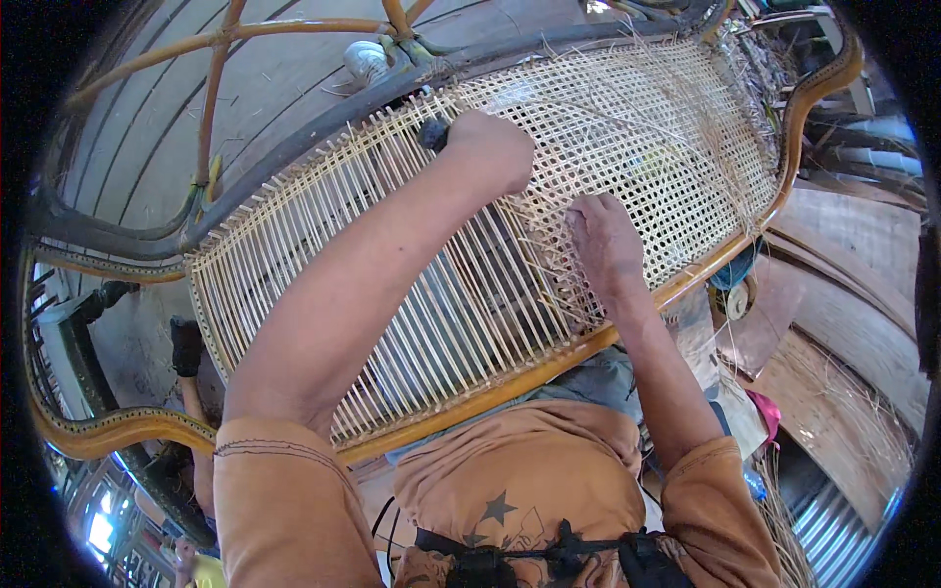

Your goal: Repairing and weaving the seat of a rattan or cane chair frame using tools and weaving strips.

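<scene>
A curved wooden frame with a cane panel [647,147] lies across my lap. Its right part carries a dense open-holed weave, while parallel cane strands [323,255] run across the left part. My left hand [490,152] is a fist over the far side of the panel, at the edge of the weave. From the fist sticks out a black rounded object [431,134], perhaps a handle end; the rest of it is hidden. Nearer to me, my right hand [606,240] is closed on the woven part, fingers curled down. What its fingers grip cannot be made out.
Loose thin cane strips [716,127] trail over the weave at the right. Bent wooden poles [211,98] of another frame stand beyond. Wooden boards [833,402] with scattered strands lie at the right. A white shoe [366,61] shows at the far side.
</scene>
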